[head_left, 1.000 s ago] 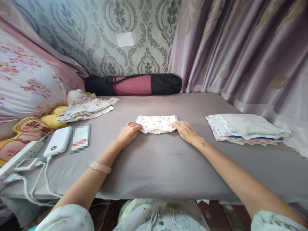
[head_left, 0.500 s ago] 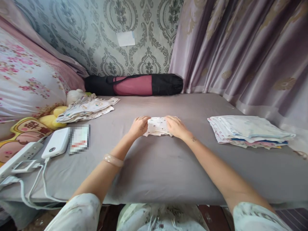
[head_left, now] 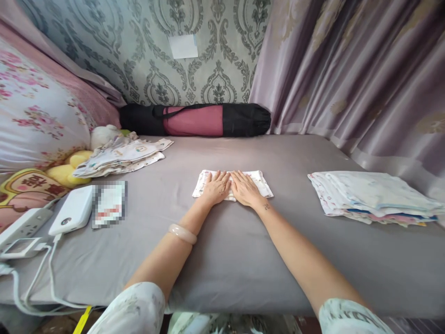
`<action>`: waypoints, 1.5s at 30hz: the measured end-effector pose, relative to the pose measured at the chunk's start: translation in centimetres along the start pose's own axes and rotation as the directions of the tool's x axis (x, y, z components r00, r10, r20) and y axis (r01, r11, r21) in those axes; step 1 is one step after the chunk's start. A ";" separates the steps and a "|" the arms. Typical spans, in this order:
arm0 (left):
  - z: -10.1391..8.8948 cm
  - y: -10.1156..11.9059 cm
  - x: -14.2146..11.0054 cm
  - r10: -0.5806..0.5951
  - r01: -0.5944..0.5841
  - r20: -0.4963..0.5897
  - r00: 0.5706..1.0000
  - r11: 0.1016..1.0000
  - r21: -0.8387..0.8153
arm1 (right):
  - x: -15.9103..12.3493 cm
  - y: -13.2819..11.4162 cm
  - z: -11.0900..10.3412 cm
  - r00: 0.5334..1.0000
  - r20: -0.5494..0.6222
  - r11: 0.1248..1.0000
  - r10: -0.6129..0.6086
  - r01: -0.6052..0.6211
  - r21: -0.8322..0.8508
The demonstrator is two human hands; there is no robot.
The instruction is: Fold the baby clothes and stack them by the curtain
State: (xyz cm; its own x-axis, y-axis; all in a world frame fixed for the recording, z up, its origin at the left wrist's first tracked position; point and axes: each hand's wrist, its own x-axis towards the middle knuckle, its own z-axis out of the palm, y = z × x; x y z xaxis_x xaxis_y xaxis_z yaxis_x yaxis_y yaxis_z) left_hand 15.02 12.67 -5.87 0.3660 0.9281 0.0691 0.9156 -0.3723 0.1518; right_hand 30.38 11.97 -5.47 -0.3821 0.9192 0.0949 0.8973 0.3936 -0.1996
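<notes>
A small white printed cloth (head_left: pixel 261 184), folded into a flat strip, lies on the grey sheet of the bed (head_left: pixel 243 260) in front of me. Both palms rest flat on its middle, side by side. My left hand (head_left: pixel 216 187) has its fingers stretched out on the cloth, and a pale bangle sits on that wrist. Pressed next to it, my right hand (head_left: pixel 244 188) is also open and flat. Only the two ends of the cloth show beside the hands.
A stack of folded cloths (head_left: pixel 373 198) lies at the right. Unfolded printed garments (head_left: pixel 121 155) lie at the back left by plush toys (head_left: pixel 66 172). A power bank (head_left: pixel 71 216), a power strip (head_left: pixel 21 227) and cables sit at the left edge. A black-and-pink roll bag (head_left: pixel 198 119) lies along the wall.
The hands gripped the cloth's two ends, brought them together toward the middle, and now lie flat on the folded cloth. The camera has tilted slightly.
</notes>
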 end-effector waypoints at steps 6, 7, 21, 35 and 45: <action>0.1 0.1 0.1 -0.014 0.014 0.000 1.000 1.000 -0.017 | 0.1 -0.1 -0.1 1.000 0.005 1.000 0.009 -0.009 0.005; 0.0 0.1 0.1 -0.014 0.014 -0.002 1.000 1.000 -0.021 | 0.1 -0.1 -0.2 1.000 0.012 1.000 0.009 -0.009 0.007; -0.4 0.3 0.0 0.047 -0.047 -0.046 0.998 0.999 -0.004 | -0.3 0.1 -0.5 0.995 -0.041 0.996 0.089 -0.090 -0.018; -0.9 0.5 -0.2 0.010 -0.012 -0.050 0.999 0.999 -0.032 | -0.3 0.5 -0.3 0.994 -0.030 0.994 0.108 -0.108 -0.007; -0.2 -0.3 -0.1 -0.084 0.085 -0.059 0.995 0.996 0.017 | -0.5 1.2 -0.7 0.978 -0.006 0.977 0.209 -0.209 -0.047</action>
State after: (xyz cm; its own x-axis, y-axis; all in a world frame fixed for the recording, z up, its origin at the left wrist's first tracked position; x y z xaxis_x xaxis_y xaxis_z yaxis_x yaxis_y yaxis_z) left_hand 14.70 12.66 -5.72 0.2772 0.9540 0.1138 0.9462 -0.2917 0.1400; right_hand 31.78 11.94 -5.12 -0.1849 0.9811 0.0566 0.9667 0.1919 -0.1693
